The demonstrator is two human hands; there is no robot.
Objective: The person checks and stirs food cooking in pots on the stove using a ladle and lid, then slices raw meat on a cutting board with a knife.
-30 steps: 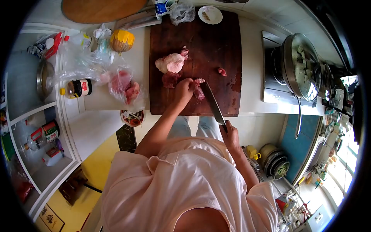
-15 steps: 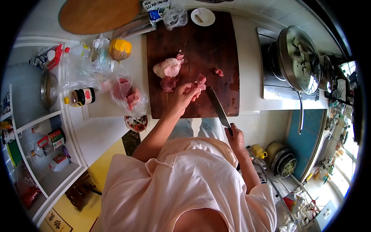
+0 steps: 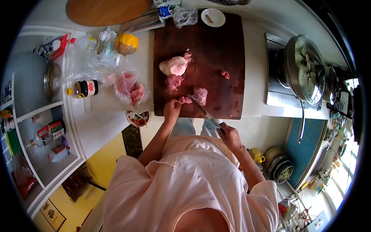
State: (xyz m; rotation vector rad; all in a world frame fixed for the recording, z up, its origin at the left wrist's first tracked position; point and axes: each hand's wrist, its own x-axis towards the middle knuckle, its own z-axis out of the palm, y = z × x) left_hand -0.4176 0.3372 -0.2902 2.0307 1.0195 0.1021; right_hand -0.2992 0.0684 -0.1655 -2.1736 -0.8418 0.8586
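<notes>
Pinching a small strip of meat (image 3: pixel 185 99) right at the board's near edge, toward its left corner, the left hand (image 3: pixel 172 109) has its fingertips drawn together on the strip's left end, no wide gap between them. Over on the other side, the right hand (image 3: pixel 230 136) is just off the near edge, fingers curled round the handle of the knife (image 3: pixel 203 108). The blade slants in across that near edge, pointing away and to the left, its tip between the strip and a pink chunk of meat (image 3: pixel 200 95); whether the steel touches the wood, I can't tell.

And what a spread on the dark cutting board (image 3: pixel 216 46)! That chunk sits close to the middle of the near edge, right beside the blade. Nearer the left edge lies a big pale lump of meat (image 3: pixel 174 66), with a darker red piece (image 3: pixel 174 82) hard up against its near side. Out toward the right edge, a little scrap of meat (image 3: pixel 225 74) lies well apart from the rest. At the far edge there's a white plate (image 3: pixel 217 21), and a crumpled clear bag (image 3: pixel 185 17) by the far left corner. Just beyond the board's left edge, on the counter (image 3: pixel 255 69), more red meat shows through a plastic bag (image 3: pixel 126 86).
</notes>
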